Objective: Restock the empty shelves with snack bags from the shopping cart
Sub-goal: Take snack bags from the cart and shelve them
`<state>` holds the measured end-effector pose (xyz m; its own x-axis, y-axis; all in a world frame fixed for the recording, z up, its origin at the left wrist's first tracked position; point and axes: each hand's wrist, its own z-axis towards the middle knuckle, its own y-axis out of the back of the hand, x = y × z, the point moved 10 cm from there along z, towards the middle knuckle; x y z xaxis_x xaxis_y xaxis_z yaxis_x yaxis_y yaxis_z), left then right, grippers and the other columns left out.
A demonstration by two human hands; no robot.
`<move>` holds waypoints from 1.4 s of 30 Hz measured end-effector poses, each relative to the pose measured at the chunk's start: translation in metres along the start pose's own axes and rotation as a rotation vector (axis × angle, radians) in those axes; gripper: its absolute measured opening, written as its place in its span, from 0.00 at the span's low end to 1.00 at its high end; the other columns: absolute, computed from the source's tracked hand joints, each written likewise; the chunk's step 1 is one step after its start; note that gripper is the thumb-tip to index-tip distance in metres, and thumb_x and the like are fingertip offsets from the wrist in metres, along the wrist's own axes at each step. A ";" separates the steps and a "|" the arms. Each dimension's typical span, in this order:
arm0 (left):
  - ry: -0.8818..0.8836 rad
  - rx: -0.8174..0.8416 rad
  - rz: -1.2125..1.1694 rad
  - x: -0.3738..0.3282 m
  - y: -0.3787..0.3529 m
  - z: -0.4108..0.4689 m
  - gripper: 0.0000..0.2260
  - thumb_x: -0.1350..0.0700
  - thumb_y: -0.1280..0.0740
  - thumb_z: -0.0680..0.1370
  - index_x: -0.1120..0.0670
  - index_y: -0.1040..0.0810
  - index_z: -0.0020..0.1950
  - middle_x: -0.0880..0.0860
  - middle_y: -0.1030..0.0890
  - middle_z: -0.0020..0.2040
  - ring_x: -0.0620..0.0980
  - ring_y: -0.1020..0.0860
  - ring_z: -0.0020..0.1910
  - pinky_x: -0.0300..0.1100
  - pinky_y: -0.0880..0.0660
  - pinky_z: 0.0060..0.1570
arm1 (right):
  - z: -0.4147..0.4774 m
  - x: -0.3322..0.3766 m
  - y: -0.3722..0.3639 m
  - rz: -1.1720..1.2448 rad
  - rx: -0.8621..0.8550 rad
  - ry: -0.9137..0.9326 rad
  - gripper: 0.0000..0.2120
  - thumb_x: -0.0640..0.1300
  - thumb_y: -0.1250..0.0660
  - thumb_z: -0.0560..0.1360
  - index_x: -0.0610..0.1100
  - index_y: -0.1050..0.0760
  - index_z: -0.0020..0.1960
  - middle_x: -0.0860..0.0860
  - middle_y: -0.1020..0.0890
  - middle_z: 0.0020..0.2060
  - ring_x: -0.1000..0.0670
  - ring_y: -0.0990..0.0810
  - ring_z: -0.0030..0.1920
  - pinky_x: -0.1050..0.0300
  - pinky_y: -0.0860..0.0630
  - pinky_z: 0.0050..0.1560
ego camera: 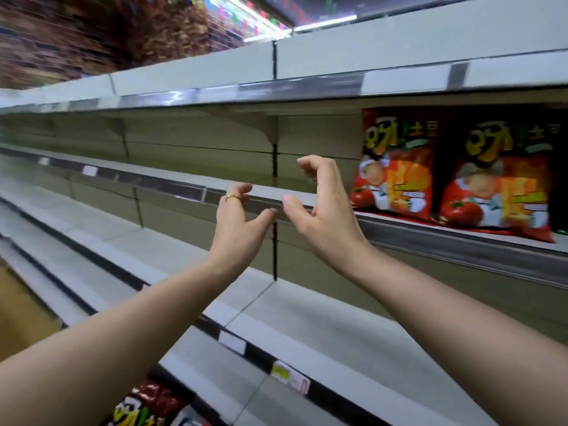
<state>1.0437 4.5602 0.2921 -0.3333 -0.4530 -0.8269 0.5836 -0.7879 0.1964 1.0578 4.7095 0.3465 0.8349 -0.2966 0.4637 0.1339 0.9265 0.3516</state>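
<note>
Price label (232, 342) — ceiling light (325, 23) overhead.

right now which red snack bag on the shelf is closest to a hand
The left red bag, just beside the right hand; the other red bag stands farther right.

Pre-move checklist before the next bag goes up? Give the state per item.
1. Left hand free: ok, fingers loosely curved, holds nothing.
2. Right hand free: ok, holds nothing.
3. Room on the shelf beside the stock: ok, bare to the left of the red snack bags.
4. Placed bags stable: ok, both stand upright, faces out, at the shelf front.
5. Next bag available: ok, a dark snack bag shows at the bottom edge.
6. Cart position: cannot tell, out of frame.
</note>
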 end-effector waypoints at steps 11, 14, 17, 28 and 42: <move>0.144 -0.216 0.102 0.085 0.170 -0.039 0.13 0.55 0.32 0.75 0.50 0.32 0.57 0.55 0.27 0.58 0.52 0.25 0.54 0.52 0.25 0.57 | -0.030 0.062 -0.199 0.407 0.246 -0.033 0.14 0.37 0.36 0.73 0.42 0.30 0.58 0.49 0.28 0.53 0.54 0.25 0.50 0.68 0.29 0.47; 0.188 -0.302 0.176 0.101 0.209 -0.060 0.13 0.56 0.31 0.75 0.50 0.32 0.55 0.56 0.26 0.57 0.47 0.26 0.48 0.46 0.25 0.54 | -0.045 0.076 -0.237 0.491 0.335 -0.055 0.14 0.34 0.36 0.74 0.41 0.30 0.58 0.47 0.27 0.54 0.54 0.25 0.50 0.71 0.29 0.46; 0.259 -0.362 0.245 0.116 0.238 -0.086 0.12 0.58 0.31 0.75 0.48 0.32 0.53 0.54 0.27 0.55 0.47 0.27 0.48 0.49 0.25 0.53 | -0.061 0.088 -0.268 0.570 0.436 -0.060 0.14 0.35 0.36 0.74 0.41 0.30 0.59 0.46 0.26 0.55 0.58 0.25 0.49 0.71 0.30 0.47; 0.613 -0.658 0.384 0.156 0.286 -0.209 0.12 0.60 0.32 0.74 0.51 0.30 0.54 0.57 0.24 0.54 0.51 0.23 0.50 0.48 0.25 0.53 | -0.155 0.087 -0.335 0.775 0.813 -0.109 0.10 0.35 0.37 0.75 0.47 0.31 0.53 0.46 0.26 0.52 0.65 0.26 0.42 0.74 0.29 0.42; 0.880 -0.796 0.468 0.184 0.277 -0.313 0.14 0.61 0.33 0.76 0.58 0.31 0.61 0.52 0.25 0.47 0.43 0.25 0.41 0.41 0.25 0.42 | -0.264 0.056 -0.375 0.586 1.220 -0.098 0.14 0.41 0.37 0.77 0.41 0.32 0.61 0.47 0.29 0.57 0.50 0.26 0.51 0.57 0.27 0.53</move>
<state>1.3766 4.3892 0.0296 0.4469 0.0504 -0.8932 0.8946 -0.0232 0.4463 1.1951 4.4069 0.0261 0.5574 0.0045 0.8302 -0.8221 0.1427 0.5512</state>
